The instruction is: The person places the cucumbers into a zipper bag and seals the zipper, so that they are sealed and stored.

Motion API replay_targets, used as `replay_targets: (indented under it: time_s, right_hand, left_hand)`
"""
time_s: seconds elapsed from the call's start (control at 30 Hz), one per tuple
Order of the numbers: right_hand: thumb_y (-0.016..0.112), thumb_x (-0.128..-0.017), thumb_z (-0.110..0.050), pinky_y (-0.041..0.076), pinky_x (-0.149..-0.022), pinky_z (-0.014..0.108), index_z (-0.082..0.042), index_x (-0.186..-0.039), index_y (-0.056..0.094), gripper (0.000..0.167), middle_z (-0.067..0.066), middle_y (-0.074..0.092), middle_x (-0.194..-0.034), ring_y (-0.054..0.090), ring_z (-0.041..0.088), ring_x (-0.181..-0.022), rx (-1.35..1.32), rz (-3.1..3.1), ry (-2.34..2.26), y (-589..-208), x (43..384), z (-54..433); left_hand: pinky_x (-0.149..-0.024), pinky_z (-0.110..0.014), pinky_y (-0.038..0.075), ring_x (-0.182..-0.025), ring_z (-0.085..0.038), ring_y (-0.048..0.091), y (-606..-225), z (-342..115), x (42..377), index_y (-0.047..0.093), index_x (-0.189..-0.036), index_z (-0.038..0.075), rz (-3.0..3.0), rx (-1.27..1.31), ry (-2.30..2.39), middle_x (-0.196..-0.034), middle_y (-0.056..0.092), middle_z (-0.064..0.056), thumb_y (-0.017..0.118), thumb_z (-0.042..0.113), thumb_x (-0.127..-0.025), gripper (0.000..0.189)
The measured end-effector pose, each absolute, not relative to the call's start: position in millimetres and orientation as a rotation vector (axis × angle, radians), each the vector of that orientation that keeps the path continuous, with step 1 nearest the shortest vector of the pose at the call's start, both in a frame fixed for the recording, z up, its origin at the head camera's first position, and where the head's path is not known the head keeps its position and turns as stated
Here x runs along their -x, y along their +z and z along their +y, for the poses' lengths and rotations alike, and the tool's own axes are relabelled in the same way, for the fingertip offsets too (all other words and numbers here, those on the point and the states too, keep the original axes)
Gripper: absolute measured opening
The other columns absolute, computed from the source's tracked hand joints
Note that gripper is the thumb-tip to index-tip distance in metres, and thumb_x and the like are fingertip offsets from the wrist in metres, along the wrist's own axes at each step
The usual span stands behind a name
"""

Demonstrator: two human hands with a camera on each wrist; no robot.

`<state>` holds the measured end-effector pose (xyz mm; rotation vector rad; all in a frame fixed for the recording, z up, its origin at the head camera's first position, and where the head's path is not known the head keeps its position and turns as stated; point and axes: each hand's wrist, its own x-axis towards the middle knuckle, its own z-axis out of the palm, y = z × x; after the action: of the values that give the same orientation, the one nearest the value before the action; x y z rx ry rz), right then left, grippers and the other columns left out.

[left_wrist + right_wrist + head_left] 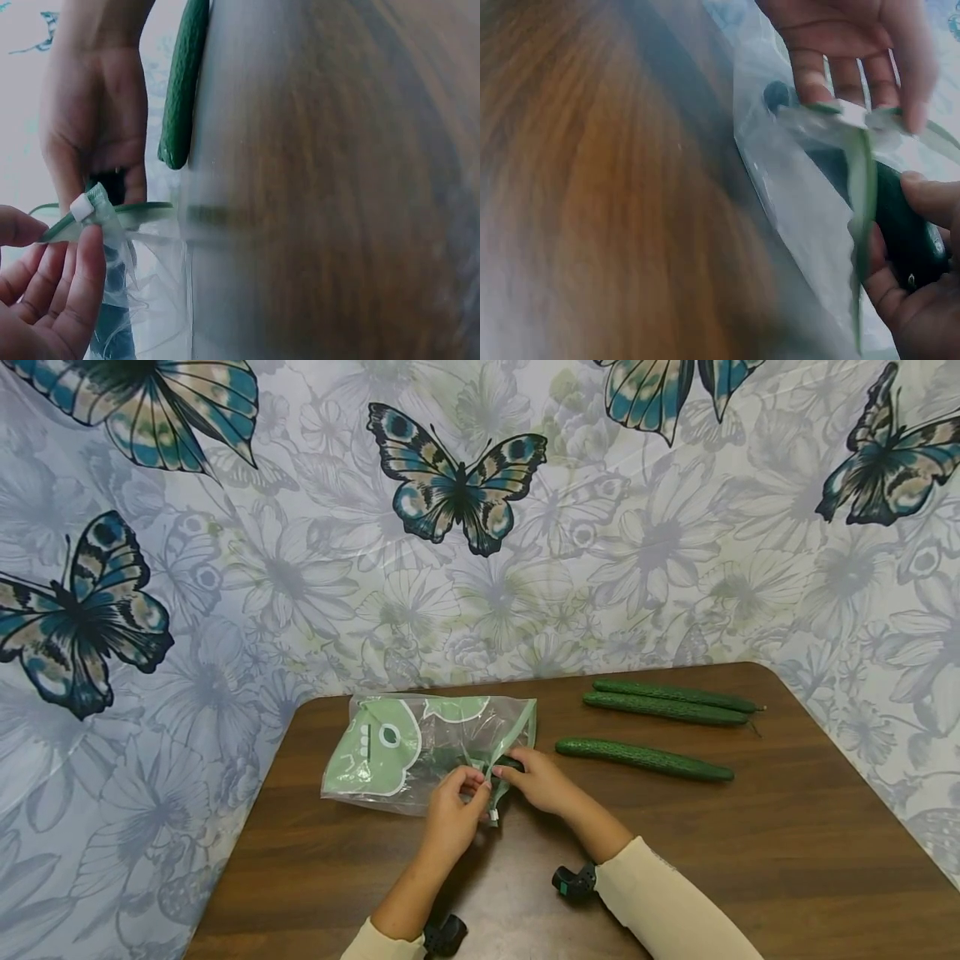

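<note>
At the mouth of the bag [408,752], one cucumber [904,221], partly inside, is gripped by the curled fingers of the right hand [538,781]; the rim [491,768] is pinched by the left hand [454,806]. That rim could be dragged inward if caught by the cucumber.

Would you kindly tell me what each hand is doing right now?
Left hand: pinching the edge of the plastic bag at its mouth.
Right hand: holding a cucumber, partway inside the bag.
</note>
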<state>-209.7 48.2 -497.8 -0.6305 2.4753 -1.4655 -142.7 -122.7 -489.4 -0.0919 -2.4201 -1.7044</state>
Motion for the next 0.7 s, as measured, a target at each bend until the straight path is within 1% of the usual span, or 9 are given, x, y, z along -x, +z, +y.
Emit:
replay_targets:
  time_s: [0.07, 0.1, 0.17, 0.23, 0.27, 0.33, 0.43, 0.53, 0.7]
  right_hand:
    - [0.06, -0.103, -0.026, 0.057, -0.092, 0.041, -0.001, -0.123, 0.066, 0.033, 0.014, 0.067, -0.118, 0.062, 0.027, -0.11, 0.613, 2.43, -1.499, -501, 211, 44]
    - [0.06, -0.103, -0.025, 0.057, -0.096, 0.043, 0.0, -0.126, 0.064, 0.035, 0.016, 0.067, -0.122, 0.063, 0.028, -0.112, 0.596, 2.394, -1.522, -503, 211, 43]
    - [0.059, -0.103, -0.024, 0.054, -0.107, 0.049, 0.002, -0.134, 0.059, 0.041, 0.019, 0.063, -0.133, 0.06, 0.033, -0.122, 0.56, 2.323, -1.564, -508, 210, 41]
    - [0.059, -0.103, -0.022, 0.046, -0.116, 0.055, 0.0, -0.142, 0.054, 0.045, 0.02, 0.055, -0.145, 0.053, 0.036, -0.135, 0.524, 2.255, -1.598, -513, 209, 40]
    - [0.059, -0.102, -0.022, 0.045, -0.117, 0.056, -0.001, -0.143, 0.053, 0.046, 0.019, 0.053, -0.148, 0.05, 0.036, -0.137, 0.508, 2.226, -1.608, -515, 208, 40]
    - [0.06, -0.101, -0.022, 0.046, -0.115, 0.054, -0.006, -0.143, 0.053, 0.045, 0.016, 0.052, -0.149, 0.048, 0.035, -0.139, 0.484, 2.181, -1.624, -520, 208, 41]
    - [0.062, -0.1, -0.023, 0.053, -0.108, 0.047, -0.01, -0.139, 0.056, 0.042, 0.014, 0.056, -0.145, 0.056, 0.031, -0.13, 0.472, 2.15, -1.642, -525, 209, 42]
    - [0.065, -0.099, -0.023, 0.057, -0.103, 0.044, -0.009, -0.136, 0.06, 0.04, 0.014, 0.058, -0.142, 0.061, 0.031, -0.124, 0.477, 2.141, -1.673, -527, 209, 42]
    - [0.07, -0.096, -0.019, 0.053, -0.11, 0.051, -0.008, -0.131, 0.067, 0.037, 0.016, 0.062, -0.139, 0.055, 0.035, -0.133, 0.513, 2.247, -1.647, -530, 210, 39]
  left_hand:
    - [-0.056, -0.031, 0.067, -0.08, -0.015, 0.062, -490, -123, 143, 0.065, -0.095, 0.002, -2.41, 0.102, -1.746, -0.092, 0.063, -0.012, 0.068, 0.007, -0.093, 0.007]
    - [-0.056, -0.032, 0.067, -0.08, -0.015, 0.062, -490, -123, 143, 0.064, -0.096, 0.001, -2.403, 0.104, -1.767, -0.093, 0.063, -0.014, 0.067, 0.006, -0.093, 0.006]
    - [-0.058, -0.032, 0.067, -0.08, -0.016, 0.062, -492, -123, 144, 0.064, -0.097, 0.001, -2.389, 0.092, -1.804, -0.094, 0.062, -0.015, 0.066, 0.004, -0.094, 0.005]
    - [-0.058, -0.03, 0.067, -0.08, -0.017, 0.063, -492, -123, 145, 0.063, -0.097, 0.0, -2.371, 0.076, -1.831, -0.094, 0.061, -0.017, 0.065, 0.003, -0.094, 0.005]
    - [-0.058, -0.03, 0.067, -0.079, -0.018, 0.063, -493, -123, 145, 0.063, -0.097, 0.001, -2.367, 0.07, -1.837, -0.094, 0.061, -0.017, 0.065, 0.003, -0.094, 0.004]
    - [-0.058, -0.028, 0.067, -0.077, -0.019, 0.065, -493, -123, 145, 0.062, -0.096, 0.001, -2.363, 0.059, -1.843, -0.094, 0.061, -0.017, 0.065, 0.004, -0.095, 0.004]
    - [-0.058, -0.028, 0.067, -0.074, -0.02, 0.067, -493, -123, 145, 0.062, -0.096, 0.001, -2.365, 0.058, -1.855, -0.093, 0.062, -0.016, 0.066, 0.006, -0.096, 0.006]
    - [-0.059, -0.029, 0.067, -0.074, -0.02, 0.067, -493, -123, 145, 0.062, -0.096, 0.001, -2.368, 0.062, -1.87, -0.092, 0.063, -0.016, 0.065, 0.005, -0.096, 0.005]
    - [-0.061, -0.033, 0.068, -0.076, -0.02, 0.067, -494, -123, 145, 0.062, -0.097, 0.0, -2.358, 0.049, -1.917, -0.094, 0.063, -0.017, 0.064, 0.005, -0.096, 0.006]
